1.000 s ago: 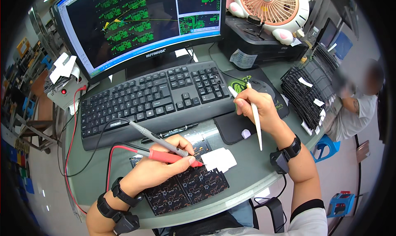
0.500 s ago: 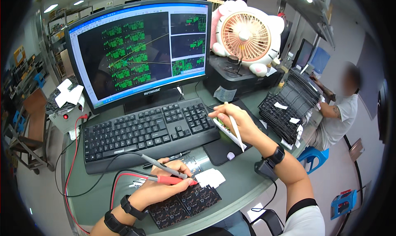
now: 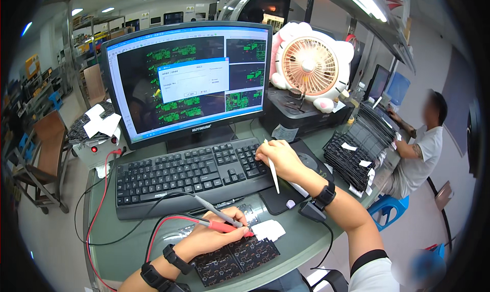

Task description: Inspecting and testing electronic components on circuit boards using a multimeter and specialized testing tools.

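My left hand is closed around a red test probe and a grey test probe. Their tips point down at the dark printed circuit board panel lying at the desk's front edge. A piece of white paper lies on the board, just right of the tips. My right hand grips a slim white pen-like stick, and its fingertips rest at the number pad of the black keyboard. The monitor shows green board layouts, with a pale dialog box over them.
A dark mouse pad lies under my right forearm. Behind stand a black printer and a cat-shaped fan. Stacked dark boards fill the right; a seated person works beyond. Probe leads loop across the left side.
A dialog box has appeared on the monitor. My right hand has shifted onto the number pad from just beside it. The view has tilted up slightly; my left hand still holds both probes.
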`<state>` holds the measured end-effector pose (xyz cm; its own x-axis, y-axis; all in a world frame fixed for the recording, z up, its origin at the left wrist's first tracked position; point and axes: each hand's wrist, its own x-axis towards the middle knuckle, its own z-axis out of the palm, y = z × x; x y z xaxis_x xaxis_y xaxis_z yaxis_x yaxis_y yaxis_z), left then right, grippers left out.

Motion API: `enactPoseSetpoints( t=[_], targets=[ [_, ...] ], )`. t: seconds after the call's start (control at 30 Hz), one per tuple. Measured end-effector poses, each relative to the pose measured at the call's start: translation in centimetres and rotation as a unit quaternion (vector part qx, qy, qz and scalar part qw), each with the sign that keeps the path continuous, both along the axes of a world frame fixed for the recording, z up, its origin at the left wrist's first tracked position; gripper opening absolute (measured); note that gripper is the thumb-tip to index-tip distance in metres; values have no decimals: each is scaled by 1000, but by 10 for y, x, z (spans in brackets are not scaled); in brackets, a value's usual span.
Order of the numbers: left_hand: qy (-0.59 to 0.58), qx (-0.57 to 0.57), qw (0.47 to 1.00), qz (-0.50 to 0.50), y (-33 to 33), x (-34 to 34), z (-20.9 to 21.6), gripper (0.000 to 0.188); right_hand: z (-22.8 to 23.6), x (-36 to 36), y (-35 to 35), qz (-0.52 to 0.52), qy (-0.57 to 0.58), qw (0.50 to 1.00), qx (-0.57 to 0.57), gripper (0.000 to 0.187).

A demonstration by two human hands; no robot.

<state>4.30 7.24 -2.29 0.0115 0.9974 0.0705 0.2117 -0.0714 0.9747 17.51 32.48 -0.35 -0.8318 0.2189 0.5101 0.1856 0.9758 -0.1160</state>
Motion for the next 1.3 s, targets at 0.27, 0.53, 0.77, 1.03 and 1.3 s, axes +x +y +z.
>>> enactPoseSetpoints(
  t=[0.27,0.53,0.77,1.03,1.3],
  targets=[
    [29,-4,1000,8,0,-2,4,21,10,10,-18,81,-8,994,-73,7],
    [26,-9,1000,6,-1,-5,3,22,16,-4,-11,31,-11,993,-112,9],
    [55,-7,998,15,-3,-2,6,21,18,-73,-29,203,-45,971,-116,16],
    [41,13,999,-16,2,1,-4,24,21,-72,-25,174,-37,971,-158,19],
    [22,7,1000,13,2,-7,-3,23,18,10,-2,18,26,972,-233,16]
  ],
)
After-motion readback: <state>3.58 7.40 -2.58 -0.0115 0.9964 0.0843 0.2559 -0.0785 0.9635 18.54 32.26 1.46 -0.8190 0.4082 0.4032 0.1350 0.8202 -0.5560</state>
